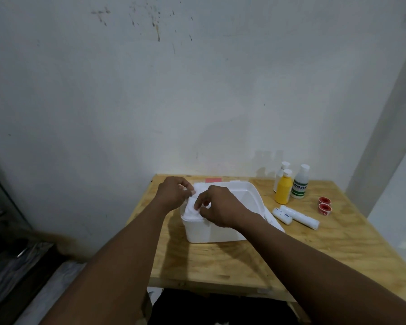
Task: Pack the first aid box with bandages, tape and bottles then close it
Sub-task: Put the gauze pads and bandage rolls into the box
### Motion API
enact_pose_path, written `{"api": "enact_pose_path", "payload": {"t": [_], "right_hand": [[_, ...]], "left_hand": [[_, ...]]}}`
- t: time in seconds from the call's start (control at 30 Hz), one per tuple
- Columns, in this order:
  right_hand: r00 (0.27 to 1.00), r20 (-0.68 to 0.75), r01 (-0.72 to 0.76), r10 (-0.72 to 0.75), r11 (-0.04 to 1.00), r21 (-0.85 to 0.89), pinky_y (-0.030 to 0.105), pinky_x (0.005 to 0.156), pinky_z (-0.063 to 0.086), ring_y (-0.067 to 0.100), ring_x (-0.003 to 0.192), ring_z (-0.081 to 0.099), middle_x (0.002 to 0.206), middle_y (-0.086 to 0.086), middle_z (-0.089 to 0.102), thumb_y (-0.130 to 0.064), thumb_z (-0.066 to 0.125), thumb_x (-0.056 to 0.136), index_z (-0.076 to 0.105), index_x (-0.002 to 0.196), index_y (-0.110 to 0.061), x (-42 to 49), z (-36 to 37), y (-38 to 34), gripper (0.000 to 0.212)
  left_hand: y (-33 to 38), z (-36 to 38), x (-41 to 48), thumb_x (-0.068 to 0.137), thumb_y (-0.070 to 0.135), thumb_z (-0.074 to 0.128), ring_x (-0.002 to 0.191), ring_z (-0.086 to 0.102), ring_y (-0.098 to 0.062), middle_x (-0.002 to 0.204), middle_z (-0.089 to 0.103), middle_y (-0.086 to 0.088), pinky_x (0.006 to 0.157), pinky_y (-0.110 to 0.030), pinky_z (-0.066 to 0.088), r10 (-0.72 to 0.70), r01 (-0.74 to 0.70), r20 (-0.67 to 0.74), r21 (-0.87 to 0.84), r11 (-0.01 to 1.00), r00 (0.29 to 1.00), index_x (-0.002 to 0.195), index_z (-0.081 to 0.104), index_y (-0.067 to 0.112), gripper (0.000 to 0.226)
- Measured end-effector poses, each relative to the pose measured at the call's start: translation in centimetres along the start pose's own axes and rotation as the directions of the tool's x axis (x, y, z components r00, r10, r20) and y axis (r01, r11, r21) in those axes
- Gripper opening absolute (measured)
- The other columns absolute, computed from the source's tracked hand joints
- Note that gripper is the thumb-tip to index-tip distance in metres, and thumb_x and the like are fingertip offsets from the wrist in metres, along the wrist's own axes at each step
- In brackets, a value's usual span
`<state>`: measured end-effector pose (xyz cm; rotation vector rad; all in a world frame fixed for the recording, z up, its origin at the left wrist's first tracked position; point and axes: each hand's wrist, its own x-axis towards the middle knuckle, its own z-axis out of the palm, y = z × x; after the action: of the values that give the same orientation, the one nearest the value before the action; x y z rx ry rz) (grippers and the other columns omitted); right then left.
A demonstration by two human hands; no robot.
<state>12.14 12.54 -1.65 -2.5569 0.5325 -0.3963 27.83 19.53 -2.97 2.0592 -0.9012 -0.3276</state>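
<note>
A white first aid box (220,232) stands open on the wooden table (244,261). At its left end lies a white folded bandage or cloth (193,205). My left hand (174,192) pinches the cloth's far edge, and my right hand (217,206) pinches its near edge over the box. Two white rolled bandages (295,215) lie to the right of the box. Two red tape rolls (324,206) sit further right. A yellow bottle (283,188), a clear bottle with a green label (299,184) and a white bottle (280,172) stand at the back.
The table stands against a white wall (197,90), with a wall corner at the right. The box lid (275,222) lies beside the box on its right side. A pink slip (213,180) lies behind the box. Dark furniture (7,242) stands at the left.
</note>
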Motion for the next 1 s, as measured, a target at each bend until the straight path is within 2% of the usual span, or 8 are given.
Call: {"api": "enact_pose_path", "payload": {"t": [0.1, 0.23, 0.37, 0.53, 0.73, 0.8, 0.93, 1.0], "right_hand": [[1.0, -0.005, 0.011, -0.01, 0.999, 0.047, 0.027, 0.082, 0.052, 0.016, 0.091, 0.064, 0.104, 0.002, 0.073, -0.015, 0.063, 0.086, 0.079, 0.097, -0.02, 0.1, -0.2, 0.4, 0.02], [0.997, -0.07, 0.039, -0.031, 0.994, 0.104, 0.014, 0.073, 0.042, 0.006, 0.083, 0.058, 0.095, -0.008, 0.067, -0.017, 0.061, 0.088, 0.077, 0.1, -0.021, 0.0, -0.9, 1.0, 0.02], [0.987, -0.16, 0.036, -0.011, 0.987, 0.155, 0.019, 0.075, 0.044, 0.004, 0.086, 0.061, 0.1, -0.007, 0.071, -0.021, 0.061, 0.087, 0.073, 0.096, -0.024, -0.2, -2.2, 1.7, 0.015], [0.974, -0.219, -0.017, 0.057, 0.983, 0.184, 0.018, 0.063, 0.041, 0.001, 0.072, 0.057, 0.087, -0.009, 0.065, -0.022, 0.06, 0.089, 0.067, 0.095, -0.023, -1.4, -5.1, 2.7, 0.009], [0.96, -0.229, -0.125, 0.162, 0.978, 0.17, 0.017, 0.056, 0.039, 0.007, 0.068, 0.058, 0.088, 0.0, 0.069, -0.021, 0.061, 0.089, 0.066, 0.101, -0.018, -3.3, -7.9, 5.4, 0.013], [0.95, -0.234, -0.174, 0.207, 0.973, 0.155, 0.021, 0.061, 0.044, 0.01, 0.072, 0.06, 0.092, 0.003, 0.069, -0.02, 0.062, 0.087, 0.066, 0.099, -0.017, -3.9, -8.4, 6.7, 0.014], [0.917, -0.223, -0.326, 0.332, 0.943, 0.064, 0.038, 0.087, 0.053, 0.02, 0.096, 0.062, 0.106, 0.002, 0.068, -0.02, 0.061, 0.084, 0.066, 0.099, -0.018, -4.9, -8.2, 10.5, 0.017], [0.902, -0.198, -0.399, 0.383, 0.916, -0.045, 0.036, 0.088, 0.052, 0.023, 0.102, 0.062, 0.113, 0.005, 0.067, -0.02, 0.061, 0.085, 0.065, 0.106, -0.016, -5.5, -7.8, 12.5, 0.022]], "left_hand": [[0.4, -0.1, -0.1, 0.09, 0.01, 0.07, 0.09, 0.058, -0.018, 0.094, 0.07, -0.004, 0.077, -0.026, 0.044, -0.01, 0.01, 0.01, -0.026, 1.0, 1.0, 0.095, 0.078, 0.004, 0.011], [0.7, -0.7, -0.2, 0.092, 0.017, 0.067, 0.096, 0.061, -0.02, 0.097, 0.071, -0.002, 0.077, -0.026, 0.043, 0.011, -0.011, -0.01, -0.031, 0.999, 1.0, 0.097, 0.078, 0.01, 0.014], [1.5, -1.3, -0.4, 0.091, 0.018, 0.068, 0.098, 0.061, -0.018, 0.091, 0.068, 0.006, 0.083, -0.029, 0.047, 0.043, -0.045, -0.044, -0.05, 0.998, 0.998, 0.092, 0.078, 0.017, 0.01], [3.4, -1.2, -0.8, 0.09, 0.021, 0.07, 0.105, 0.059, -0.017, 0.103, 0.066, -0.001, 0.084, -0.028, 0.044, 0.071, -0.073, -0.071, -0.019, 0.997, 0.995, 0.098, 0.078, 0.016, 0.013], [4.9, 0.9, -1.3, 0.09, 0.026, 0.072, 0.112, 0.057, -0.019, 0.113, 0.061, -0.001, 0.086, -0.025, 0.038, 0.095, -0.091, -0.043, 0.089, 0.992, 0.995, 0.111, 0.073, 0.015, 0.024], [4.5, 1.5, -1.1, 0.089, 0.027, 0.074, 0.113, 0.059, -0.021, 0.123, 0.064, -0.006, 0.085, -0.023, 0.037, 0.103, -0.097, -0.042, 0.129, 0.987, 0.994, 0.111, 0.071, 0.016, 0.026], [3.9, 1.9, -1.3, 0.088, 0.032, 0.074, 0.111, 0.06, -0.023, 0.129, 0.06, -0.011, 0.088, -0.024, 0.037, 0.091, -0.077, -0.1, 0.134, 0.988, 0.991, 0.111, 0.069, 0.021, 0.026], [3.7, 1.8, -1.4, 0.092, 0.037, 0.069, 0.114, 0.06, -0.025, 0.129, 0.058, -0.011, 0.089, -0.025, 0.036, 0.075, -0.061, -0.12, 0.115, 0.992, 0.99, 0.116, 0.068, 0.019, 0.031]]}}
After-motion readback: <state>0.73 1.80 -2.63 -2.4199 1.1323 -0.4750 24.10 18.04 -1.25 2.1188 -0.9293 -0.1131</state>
